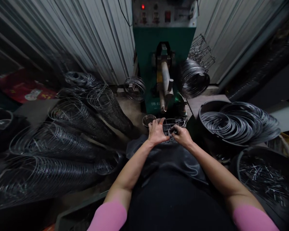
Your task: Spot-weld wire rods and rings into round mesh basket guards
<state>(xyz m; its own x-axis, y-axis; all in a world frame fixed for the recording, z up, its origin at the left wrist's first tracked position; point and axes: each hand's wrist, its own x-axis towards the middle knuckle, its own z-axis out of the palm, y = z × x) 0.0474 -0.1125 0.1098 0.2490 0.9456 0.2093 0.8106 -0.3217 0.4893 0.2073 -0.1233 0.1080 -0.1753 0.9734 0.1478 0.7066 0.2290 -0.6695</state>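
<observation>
Just in front of my lap I hold a small round wire frame (167, 127) with crossing wires. My left hand (157, 131) grips its left side, with thumb and fingers around the rim. On the right side my right hand (182, 135) is closed, fingers and thumb pinched at the frame's edge; its fingertips look dark. Right above the frame sits the electrode tip (164, 109) of a green spot welder (146, 48), with a small glint at its end. Beside my left hand lies a wire ring (148, 120). The frame's lower part is partly hidden by my hands.
Long stacks of wire rings (62, 170) lie at left. At right stand a tub (202, 118) heaped with wire rings and a bucket (240, 160) of short wire pieces. A wire ring bundle (194, 78) hangs beside the welder. Corrugated wall (96, 35) stands behind.
</observation>
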